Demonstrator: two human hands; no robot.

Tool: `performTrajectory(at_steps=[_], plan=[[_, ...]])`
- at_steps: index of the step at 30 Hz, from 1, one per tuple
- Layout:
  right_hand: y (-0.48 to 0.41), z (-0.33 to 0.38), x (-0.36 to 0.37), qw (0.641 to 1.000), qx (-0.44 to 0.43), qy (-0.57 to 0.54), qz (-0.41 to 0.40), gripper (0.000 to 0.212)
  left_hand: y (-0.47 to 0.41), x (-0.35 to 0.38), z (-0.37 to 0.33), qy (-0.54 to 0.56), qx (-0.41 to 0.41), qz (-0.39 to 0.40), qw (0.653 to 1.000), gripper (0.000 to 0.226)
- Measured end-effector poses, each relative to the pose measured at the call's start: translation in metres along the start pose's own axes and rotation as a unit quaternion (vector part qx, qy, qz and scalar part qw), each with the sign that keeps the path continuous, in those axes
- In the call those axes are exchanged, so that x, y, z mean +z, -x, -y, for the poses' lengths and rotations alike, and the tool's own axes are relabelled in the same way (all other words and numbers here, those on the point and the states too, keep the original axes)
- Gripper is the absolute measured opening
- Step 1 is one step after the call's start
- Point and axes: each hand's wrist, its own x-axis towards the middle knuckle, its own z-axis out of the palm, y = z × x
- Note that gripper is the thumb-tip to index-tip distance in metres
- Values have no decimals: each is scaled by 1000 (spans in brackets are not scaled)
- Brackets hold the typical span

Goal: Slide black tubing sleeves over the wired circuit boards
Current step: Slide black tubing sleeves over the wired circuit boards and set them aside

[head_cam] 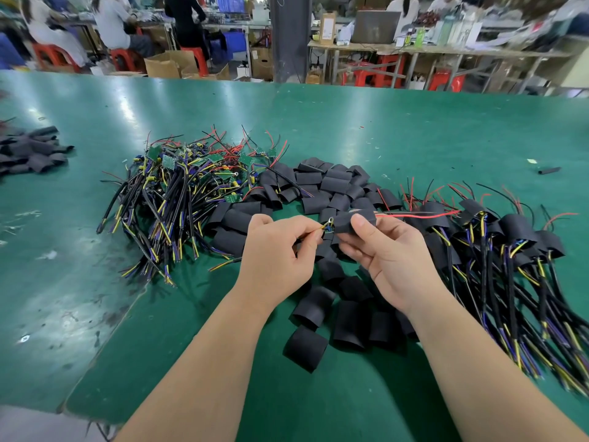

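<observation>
Nearest me, loose black sleeves (pixel 310 309) lie scattered on the green mat (pixel 159 346), between and under my wrists. Just above them, mid-frame, the sleeve I'm working (pixel 343 223) sits at the tips of my right hand (pixel 382 260), which grips it with the thumb on its near face and the fingers curled behind. My left hand (pixel 274 250) is just beside it to the left. Its thumb and forefinger pinch the yellow and blue wires (pixel 314 232) at the sleeve's left mouth (a small metal ring terminal (pixel 330 222) shows right at that opening). A red wire (pixel 414 215) runs out of the sleeve's other end toward the right. I cannot see the board itself.

Beyond my right hand, at the right of the frame, is a heap of sleeved assemblies (pixel 510 231), their cables trailing to the lower right. Beyond my left hand, left of centre, lies a tangle of bare green boards (pixel 178 183) with their wires. A smaller sleeve pile (pixel 32 151) sits at the far left edge. Along the top, people sit on red stools (pixel 124 59) at benches.
</observation>
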Motion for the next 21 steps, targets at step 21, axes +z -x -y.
performTrajectory(at_steps=[21], plan=[[1, 3, 0, 998, -40, 36, -14, 11, 0, 3, -4, 16, 0, -10, 1000, 11]])
